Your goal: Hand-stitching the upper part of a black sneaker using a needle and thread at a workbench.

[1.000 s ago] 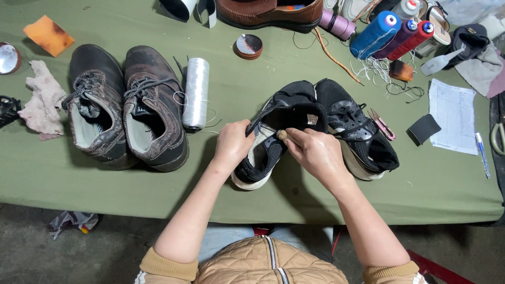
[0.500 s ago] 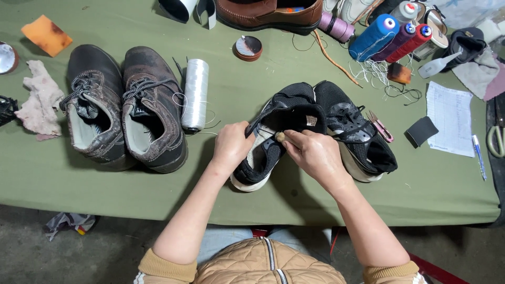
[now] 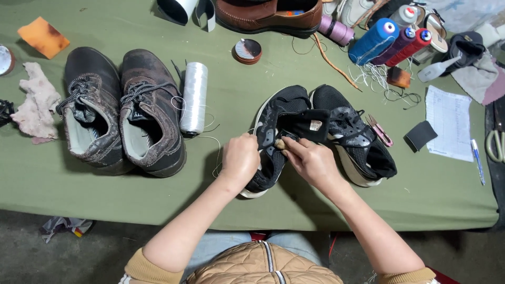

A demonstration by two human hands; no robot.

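Observation:
A pair of black sneakers lies on the green table. My left hand (image 3: 241, 159) grips the near side of the left black sneaker (image 3: 278, 113). My right hand (image 3: 310, 160) pinches that shoe's tongue area, with a small pale object at the fingertips. The right black sneaker (image 3: 355, 137) lies beside it, touching it. A thin white thread runs from the left hand toward the white thread spool (image 3: 193, 97).
Two worn brown-grey lace-up shoes (image 3: 123, 113) stand at the left. A brown leather shoe (image 3: 268, 13), blue and red thread cones (image 3: 386, 39), a round tin (image 3: 247, 51), a paper sheet (image 3: 448, 122), a pen (image 3: 477, 160), scissors (image 3: 494, 139), a rag (image 3: 36, 102) and an orange sponge (image 3: 43, 37) lie around.
My right hand has shifted slightly toward the sneaker's tongue; the left hand keeps its grip. The shoes stay in place.

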